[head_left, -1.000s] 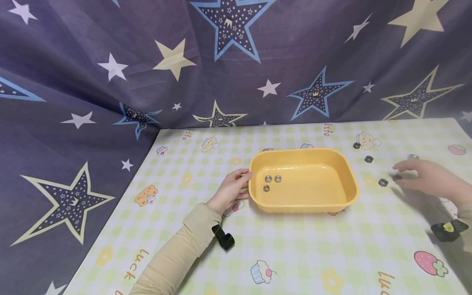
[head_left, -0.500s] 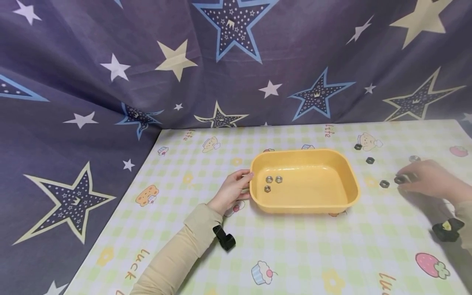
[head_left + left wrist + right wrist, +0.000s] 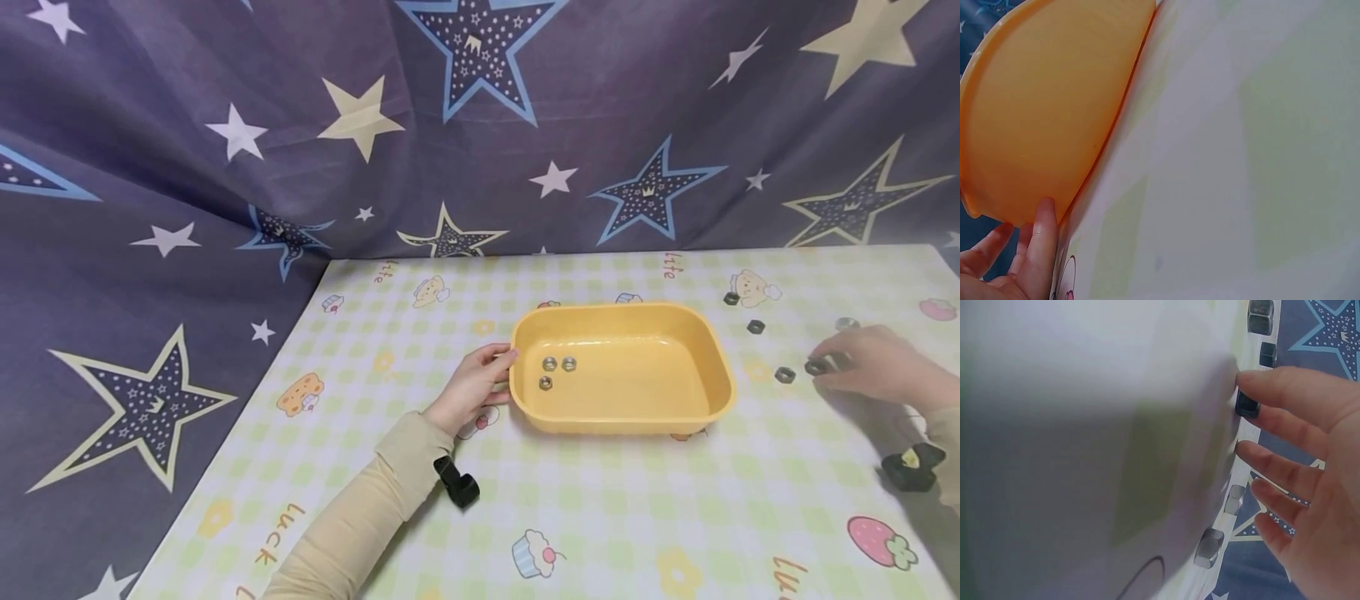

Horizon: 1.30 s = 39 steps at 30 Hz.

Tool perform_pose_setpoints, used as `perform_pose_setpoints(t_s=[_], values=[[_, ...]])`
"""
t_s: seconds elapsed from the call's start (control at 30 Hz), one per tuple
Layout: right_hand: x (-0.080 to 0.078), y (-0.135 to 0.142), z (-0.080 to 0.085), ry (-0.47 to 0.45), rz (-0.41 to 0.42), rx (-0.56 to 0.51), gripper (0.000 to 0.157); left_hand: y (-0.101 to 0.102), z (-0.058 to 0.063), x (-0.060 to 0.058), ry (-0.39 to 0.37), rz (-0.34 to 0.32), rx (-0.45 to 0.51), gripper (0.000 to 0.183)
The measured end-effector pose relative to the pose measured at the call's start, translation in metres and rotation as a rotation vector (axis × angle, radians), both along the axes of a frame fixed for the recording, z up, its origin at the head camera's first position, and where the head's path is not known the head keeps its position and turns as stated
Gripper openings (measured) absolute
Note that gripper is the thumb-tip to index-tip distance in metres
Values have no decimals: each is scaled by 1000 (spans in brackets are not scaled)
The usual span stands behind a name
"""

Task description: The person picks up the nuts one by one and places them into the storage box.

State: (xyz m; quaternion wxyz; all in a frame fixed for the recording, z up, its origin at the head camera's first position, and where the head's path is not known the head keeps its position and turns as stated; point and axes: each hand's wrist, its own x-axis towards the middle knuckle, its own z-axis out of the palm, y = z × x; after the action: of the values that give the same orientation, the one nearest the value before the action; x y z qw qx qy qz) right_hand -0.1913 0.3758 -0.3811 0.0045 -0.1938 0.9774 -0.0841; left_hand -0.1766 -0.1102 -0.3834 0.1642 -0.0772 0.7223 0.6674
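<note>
A yellow rectangular tray (image 3: 645, 422) stands on the table with several hex nuts (image 3: 549, 364) inside at its left. At its left end my left hand (image 3: 468, 385) touches the outer wall; in the left wrist view the fingers (image 3: 1041, 240) are fairly straight against it, just under the rim. To the tray's right, my right hand (image 3: 873, 367) pinches a dark hex nut (image 3: 1247, 405) between thumb and index finger, low over the tabletop. The other fingers spread loosely. A dark nut (image 3: 785, 375) lies just left of this hand.
Two more dark nuts (image 3: 756, 327) lie behind, toward the back right. A silver nut (image 3: 847, 323) sits just beyond the right hand; silver nuts (image 3: 1209, 548) also show below its fingers. A star-patterned curtain (image 3: 480, 167) hangs behind the checked tablecloth (image 3: 600, 508).
My right hand has closed its thumb and index finger on the dark nut and stays in about the same place. The left hand and tray have not moved.
</note>
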Motion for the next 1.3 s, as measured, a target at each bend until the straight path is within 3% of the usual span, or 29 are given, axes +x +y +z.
perform_pose_setpoints(t_s=[0.5,0.87,1.3], values=[[0,-1,-2,48,23,-31,21,1,2,-2,17,-12,2,38],[-1,0,-3,0,-33,-41,22,3,2,-3,5,-8,-8,38],[-1,-5,4,-11,-12,-11,19,1,0,-1,-2,1,18,38]])
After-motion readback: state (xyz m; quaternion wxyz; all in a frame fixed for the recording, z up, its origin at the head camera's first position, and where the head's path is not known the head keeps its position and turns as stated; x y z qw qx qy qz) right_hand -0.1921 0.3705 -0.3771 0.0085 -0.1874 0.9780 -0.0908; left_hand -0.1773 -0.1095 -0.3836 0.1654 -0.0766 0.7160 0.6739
